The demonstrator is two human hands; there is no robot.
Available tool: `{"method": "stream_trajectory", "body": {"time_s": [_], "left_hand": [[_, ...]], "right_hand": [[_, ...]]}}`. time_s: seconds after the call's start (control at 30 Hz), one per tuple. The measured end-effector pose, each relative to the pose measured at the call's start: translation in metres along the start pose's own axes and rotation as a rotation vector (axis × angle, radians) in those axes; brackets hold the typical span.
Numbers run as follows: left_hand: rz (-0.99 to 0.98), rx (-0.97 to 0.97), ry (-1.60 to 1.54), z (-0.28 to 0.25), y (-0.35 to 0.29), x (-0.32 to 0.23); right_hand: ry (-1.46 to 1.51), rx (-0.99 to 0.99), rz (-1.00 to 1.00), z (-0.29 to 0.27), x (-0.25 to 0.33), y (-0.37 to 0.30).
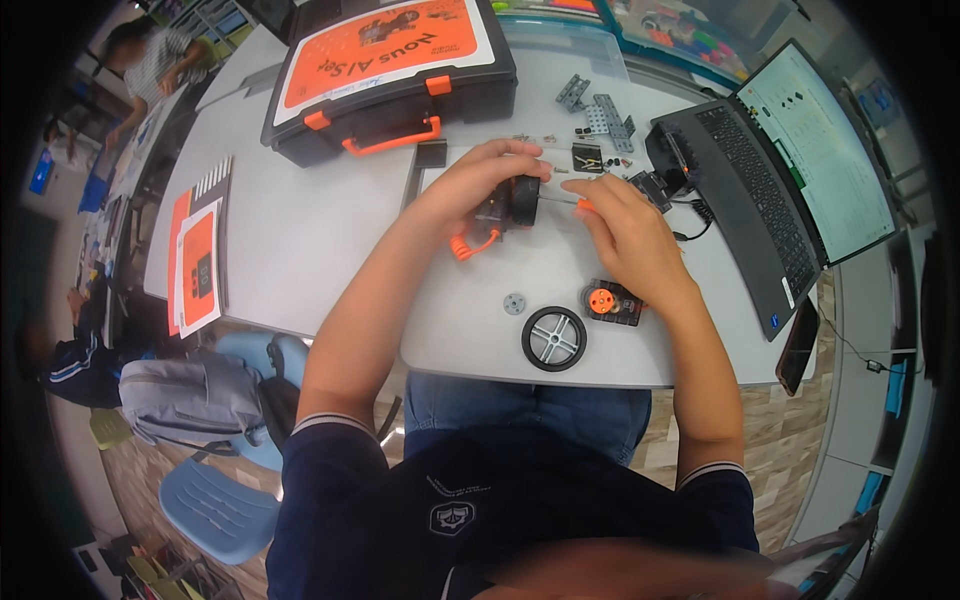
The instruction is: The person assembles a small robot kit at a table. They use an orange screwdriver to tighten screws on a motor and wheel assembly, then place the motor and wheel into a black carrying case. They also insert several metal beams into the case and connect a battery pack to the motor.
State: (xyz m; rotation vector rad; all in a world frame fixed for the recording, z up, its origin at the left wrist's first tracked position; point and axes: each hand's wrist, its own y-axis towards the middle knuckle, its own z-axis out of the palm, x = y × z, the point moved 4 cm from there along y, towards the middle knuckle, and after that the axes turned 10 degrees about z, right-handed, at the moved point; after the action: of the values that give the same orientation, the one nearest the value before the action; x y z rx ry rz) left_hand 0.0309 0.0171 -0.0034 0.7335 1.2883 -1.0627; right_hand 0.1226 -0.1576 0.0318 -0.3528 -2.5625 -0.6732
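My left hand is closed around a black motor block with a black-tyred wheel on its right side. An orange coiled cable hangs from the block. In my right hand is a screwdriver with an orange handle, its thin shaft pointing left at the wheel's face. Whether the tip sits in a screw is too small to tell. Nearer to me lie a loose wheel with grey spokes, a small grey disc and a black motor with an orange hub.
A black case with an orange handle stands at the back left. Grey perforated brackets and small fasteners lie beyond my hands. At right are an open laptop and a phone. Orange booklets lie left; people work farther left.
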Motion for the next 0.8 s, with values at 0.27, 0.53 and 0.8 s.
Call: {"method": "stream_trajectory", "body": {"time_s": [0.27, 0.53, 0.8], "left_hand": [[-0.001, 0.045, -0.020, -0.0004, 0.0006, 0.0046], [-0.025, 0.043, -0.018, -0.0001, -0.0008, 0.0042], [-0.017, 0.048, -0.002, 0.0008, -0.0002, 0.0028]], "right_hand": [[-0.088, 0.135, 0.012, 0.0062, -0.0011, -0.0042], [-0.175, 0.073, -0.096, 0.0083, -0.0010, -0.0037], [-0.199, 0.029, -0.128, 0.0048, 0.0029, -0.0021]]}}
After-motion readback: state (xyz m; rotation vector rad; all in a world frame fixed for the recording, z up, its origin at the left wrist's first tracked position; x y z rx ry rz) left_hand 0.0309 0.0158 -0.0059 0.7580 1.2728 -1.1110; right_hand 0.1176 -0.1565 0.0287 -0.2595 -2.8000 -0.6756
